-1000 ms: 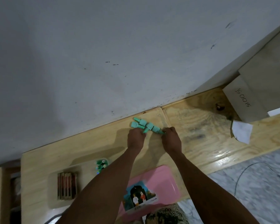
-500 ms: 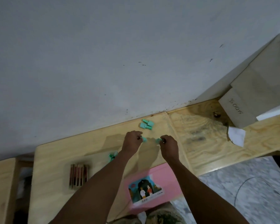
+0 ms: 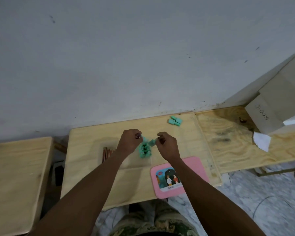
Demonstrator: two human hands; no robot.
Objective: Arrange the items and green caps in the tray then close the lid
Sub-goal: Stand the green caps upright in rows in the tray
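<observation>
Head view: you've got your left hand point(image 3: 130, 142) and right hand point(image 3: 167, 145) over the tray point(image 3: 138, 161), each pinching a green cap point(image 3: 152, 142) to drop beside the cluster of caps point(image 3: 144, 150) inside, loose caps point(image 3: 175, 120) waiting beyond it, pink lid point(image 3: 191, 169) just right.

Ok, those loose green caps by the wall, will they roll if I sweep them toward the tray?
The loose green caps look like short tubes lying on their sides, so a sweep would probably send some rolling or scattering. They seem small, hollow plastic, likely very light and easy to pinch. The wooden table looks smooth, so little would slow them.
</observation>
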